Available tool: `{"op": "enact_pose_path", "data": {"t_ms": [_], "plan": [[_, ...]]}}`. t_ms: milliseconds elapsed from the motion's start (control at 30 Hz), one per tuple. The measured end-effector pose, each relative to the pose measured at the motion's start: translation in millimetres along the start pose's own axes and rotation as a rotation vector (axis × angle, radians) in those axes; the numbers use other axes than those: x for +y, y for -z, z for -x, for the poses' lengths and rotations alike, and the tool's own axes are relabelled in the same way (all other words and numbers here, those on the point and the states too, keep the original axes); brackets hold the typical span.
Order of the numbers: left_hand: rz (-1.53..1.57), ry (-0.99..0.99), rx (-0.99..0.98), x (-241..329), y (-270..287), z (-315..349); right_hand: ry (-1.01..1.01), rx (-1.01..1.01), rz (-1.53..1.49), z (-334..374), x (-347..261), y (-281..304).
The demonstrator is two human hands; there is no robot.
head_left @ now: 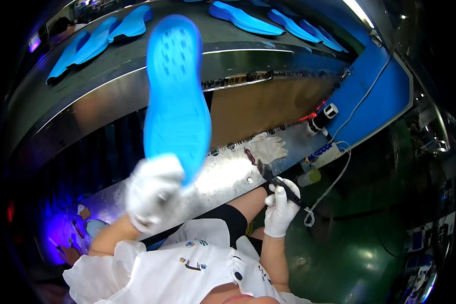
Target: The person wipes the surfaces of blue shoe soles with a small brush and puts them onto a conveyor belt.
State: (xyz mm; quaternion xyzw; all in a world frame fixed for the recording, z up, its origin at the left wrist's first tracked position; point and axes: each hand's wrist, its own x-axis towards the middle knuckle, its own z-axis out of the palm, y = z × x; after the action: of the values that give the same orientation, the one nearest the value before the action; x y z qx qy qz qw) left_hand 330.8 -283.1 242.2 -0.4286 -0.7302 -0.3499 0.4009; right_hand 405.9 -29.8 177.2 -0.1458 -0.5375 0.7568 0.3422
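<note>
My left hand (153, 191), in a white glove, grips the heel end of a bright blue shoe sole (176, 93) and holds it upright in front of me, its patterned underside facing the camera. My right hand (281, 205), also in a white glove, holds a dark brush (272, 178) by its handle, the bristle end pointing up and left over the edge of the shiny metal work shelf (228, 175). The two hands are well apart.
Several more blue soles (245, 19) lie on the grey conveyor belt (121, 55) beyond the shelf. A spare white glove (266, 146) rests on the shelf. A small capped bottle (309, 177), a white cable (334, 177) and a blue side panel (375, 96) are at the right.
</note>
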Motion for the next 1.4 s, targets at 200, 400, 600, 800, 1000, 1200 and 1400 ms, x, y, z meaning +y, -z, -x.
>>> {"op": "enact_pose_path", "data": {"t_ms": [200, 400, 600, 800, 1000, 1200, 1400], "plan": [[0.329, 0.260, -0.274, 1.9, -88.6, 148.3, -0.073, -0.072, -0.139, 4.0, 17.3, -8.9], [0.519, 0.571, -0.781, -44.4, -148.3, 242.5, -0.232, -0.330, -0.002, 10.4, 127.7, 12.9], [0.628, 0.815, -0.824, -44.2, -163.9, 237.5, -0.330, -0.474, 0.225, 7.3, 219.8, 51.7], [0.677, 0.954, -0.763, -46.8, -157.5, 243.5, -0.330, -0.554, 0.452, -11.2, 213.9, 47.1], [0.770, 1.010, -0.725, -34.8, -159.1, 246.4, -0.145, -0.691, 0.967, 0.0, 167.6, 37.4], [0.849, 1.025, -0.707, -30.9, -157.8, 237.8, -0.542, -0.334, -0.123, -13.4, 222.7, 70.0], [0.874, 1.071, -0.678, -29.5, -151.9, 236.7, -0.638, -0.219, -0.359, -12.3, 232.5, 67.9]]}}
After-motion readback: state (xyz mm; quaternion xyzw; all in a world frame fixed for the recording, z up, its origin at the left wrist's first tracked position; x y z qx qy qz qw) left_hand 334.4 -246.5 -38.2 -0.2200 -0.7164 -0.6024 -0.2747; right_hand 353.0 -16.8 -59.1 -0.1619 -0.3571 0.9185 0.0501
